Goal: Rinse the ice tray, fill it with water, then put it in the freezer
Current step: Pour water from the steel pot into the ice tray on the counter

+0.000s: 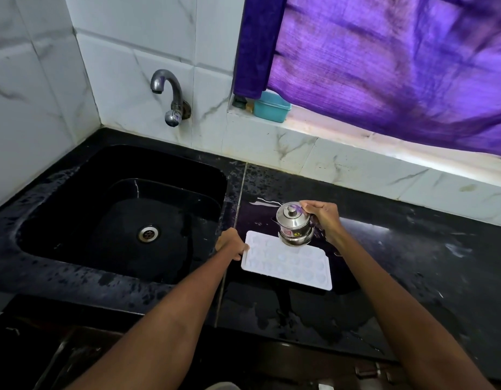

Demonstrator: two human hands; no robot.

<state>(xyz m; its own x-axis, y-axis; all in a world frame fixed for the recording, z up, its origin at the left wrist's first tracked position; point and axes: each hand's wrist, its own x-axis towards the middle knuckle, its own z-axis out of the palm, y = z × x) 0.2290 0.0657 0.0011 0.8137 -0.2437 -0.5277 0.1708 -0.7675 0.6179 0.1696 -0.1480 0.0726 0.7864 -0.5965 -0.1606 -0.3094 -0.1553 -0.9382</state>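
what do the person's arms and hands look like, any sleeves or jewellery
Both forearms are bare as far as the view shows: no sleeves, gloves or watch. The left hand and right hand show no rings or bands, though the fingers are partly hidden.

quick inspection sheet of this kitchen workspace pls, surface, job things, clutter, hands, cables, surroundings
surface: black counter, wet, with puddles around and in front of the tray
job's things: white ice tray flat on the counter right of the sink; lidded steel jug tipped over the tray's far edge; no pour visible; tap shows no water running
clutter: teal box on the window ledge
hands: left hand grips the tray's left corner; right hand holds the jug
cables: nothing seen
surroundings: white marbled wall tiles, purple curtain over the window; freezer not in view
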